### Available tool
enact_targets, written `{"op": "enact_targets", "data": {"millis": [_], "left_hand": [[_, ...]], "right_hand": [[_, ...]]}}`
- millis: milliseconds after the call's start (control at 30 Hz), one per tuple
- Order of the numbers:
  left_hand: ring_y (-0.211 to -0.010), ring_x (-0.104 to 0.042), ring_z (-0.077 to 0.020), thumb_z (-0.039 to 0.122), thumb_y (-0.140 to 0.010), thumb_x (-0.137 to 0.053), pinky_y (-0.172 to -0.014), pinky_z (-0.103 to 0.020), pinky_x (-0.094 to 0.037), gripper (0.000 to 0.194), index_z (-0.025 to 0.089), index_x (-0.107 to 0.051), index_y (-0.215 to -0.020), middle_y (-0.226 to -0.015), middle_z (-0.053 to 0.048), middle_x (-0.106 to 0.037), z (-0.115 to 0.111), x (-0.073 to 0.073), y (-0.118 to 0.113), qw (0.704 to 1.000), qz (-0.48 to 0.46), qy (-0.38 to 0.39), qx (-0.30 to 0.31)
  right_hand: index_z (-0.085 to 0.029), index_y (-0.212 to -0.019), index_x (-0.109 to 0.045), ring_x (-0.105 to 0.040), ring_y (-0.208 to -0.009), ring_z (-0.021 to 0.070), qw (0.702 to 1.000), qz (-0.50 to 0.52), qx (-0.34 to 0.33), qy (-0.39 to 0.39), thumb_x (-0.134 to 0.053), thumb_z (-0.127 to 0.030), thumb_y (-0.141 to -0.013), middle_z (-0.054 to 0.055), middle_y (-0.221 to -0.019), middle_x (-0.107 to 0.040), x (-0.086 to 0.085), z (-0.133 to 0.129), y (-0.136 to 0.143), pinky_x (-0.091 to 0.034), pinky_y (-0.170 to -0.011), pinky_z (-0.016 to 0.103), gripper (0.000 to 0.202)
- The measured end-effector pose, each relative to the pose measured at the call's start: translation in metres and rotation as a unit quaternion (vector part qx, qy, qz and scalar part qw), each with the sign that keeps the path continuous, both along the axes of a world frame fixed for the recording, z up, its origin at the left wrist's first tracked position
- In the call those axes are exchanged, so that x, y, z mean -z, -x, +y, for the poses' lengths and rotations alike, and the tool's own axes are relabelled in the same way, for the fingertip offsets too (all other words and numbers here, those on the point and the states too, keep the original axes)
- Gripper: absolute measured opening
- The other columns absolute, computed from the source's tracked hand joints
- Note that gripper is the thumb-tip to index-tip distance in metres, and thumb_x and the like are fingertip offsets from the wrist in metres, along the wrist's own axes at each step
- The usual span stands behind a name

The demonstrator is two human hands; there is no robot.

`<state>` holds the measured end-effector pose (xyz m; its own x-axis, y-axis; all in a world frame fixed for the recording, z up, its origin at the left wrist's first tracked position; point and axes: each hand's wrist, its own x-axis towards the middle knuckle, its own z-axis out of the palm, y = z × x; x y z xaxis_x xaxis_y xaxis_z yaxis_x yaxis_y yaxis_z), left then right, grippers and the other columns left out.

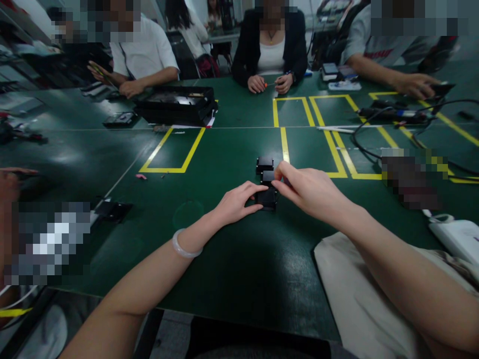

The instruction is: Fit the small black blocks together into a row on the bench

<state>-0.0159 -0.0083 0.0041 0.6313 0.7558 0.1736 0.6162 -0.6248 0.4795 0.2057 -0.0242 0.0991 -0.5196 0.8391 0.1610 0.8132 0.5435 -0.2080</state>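
Note:
Three small black box-shaped parts stand in a row running away from me on the green table. My left hand [239, 202] has its thumb and fingers around the nearest black block [266, 199], which rests on the tabletop. Just right of the middle black block [268, 177] is my right hand [305, 187], thumb and forefinger brought together in a pinch at its edge. Whatever sits between those fingertips is too small or hidden to make out. The farthest black block [265, 163] lies apart from both hands.
Yellow tape [162, 170] marks rectangles on the green table [232, 259]. Black trays [175, 105] are stacked at the back left. A beige cloth [337, 279] lies under my right forearm, near a white device [458, 239] and black cables [361, 142]. Several people sit around the table.

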Motion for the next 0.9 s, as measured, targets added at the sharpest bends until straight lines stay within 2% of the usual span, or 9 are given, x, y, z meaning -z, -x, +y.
{"op": "enact_targets", "data": {"millis": [167, 333, 533, 767, 900], "left_hand": [[-0.094, -0.060, -0.0171, 0.031, -0.090, -0.058, -0.082, -0.030, -0.049, 0.045, 0.027, -0.045, -0.133, -0.115, -0.005, -0.054, -0.0001, -0.0006, -0.0002, 1.000, 0.002, 0.002, 0.003], [-0.095, -0.060, -0.0175, 0.032, -0.089, -0.059, -0.081, -0.030, -0.049, 0.046, 0.026, -0.045, -0.132, -0.116, -0.006, -0.054, 0.0002, 0.0011, -0.0004, 1.000, 0.004, -0.007, -0.004], [-0.095, -0.060, -0.0175, 0.033, -0.090, -0.057, -0.083, -0.031, -0.049, 0.046, 0.028, -0.044, -0.133, -0.117, -0.006, -0.054, 0.0000, 0.0010, -0.0003, 1.000, 0.001, -0.001, 0.000], [-0.094, -0.060, -0.0176, 0.032, -0.090, -0.058, -0.083, -0.031, -0.049, 0.046, 0.028, -0.044, -0.133, -0.116, -0.006, -0.054, -0.0001, 0.0002, -0.0005, 1.000, 0.004, 0.000, 0.001], [-0.095, -0.060, -0.0171, 0.031, -0.089, -0.058, -0.083, -0.030, -0.049, 0.047, 0.028, -0.044, -0.134, -0.117, -0.005, -0.053, -0.0004, -0.0001, -0.0007, 1.000, 0.005, 0.001, -0.001]], "right_hand": [[-0.021, -0.105, -0.046, -0.055, -0.059, 0.0151, 1.000, 0.004, -0.001, 0.006, -0.037, -0.029, -0.093, 0.001, -0.078, -0.065, -0.0024, -0.0025, -0.0001, -0.026, -0.053, 0.025, 0.017], [-0.020, -0.102, -0.048, -0.057, -0.061, 0.0169, 1.000, -0.014, -0.008, -0.010, -0.035, -0.037, -0.096, 0.001, -0.074, -0.064, -0.0019, -0.0031, 0.0009, -0.025, -0.052, 0.026, 0.022], [-0.020, -0.108, -0.045, -0.058, -0.063, 0.0169, 1.000, -0.008, -0.001, 0.009, -0.037, -0.030, -0.093, 0.002, -0.079, -0.067, -0.0023, -0.0035, 0.0009, -0.027, -0.054, 0.026, 0.019], [-0.021, -0.104, -0.048, -0.059, -0.061, 0.0183, 1.000, -0.017, 0.011, -0.006, -0.035, -0.035, -0.095, 0.001, -0.073, -0.065, 0.0004, -0.0023, 0.0007, -0.025, -0.053, 0.026, 0.022], [-0.021, -0.111, -0.045, -0.061, -0.065, 0.0180, 1.000, 0.006, 0.012, 0.012, -0.037, -0.031, -0.093, 0.003, -0.084, -0.068, 0.0006, -0.0021, -0.0001, -0.029, -0.055, 0.027, 0.022]]}}
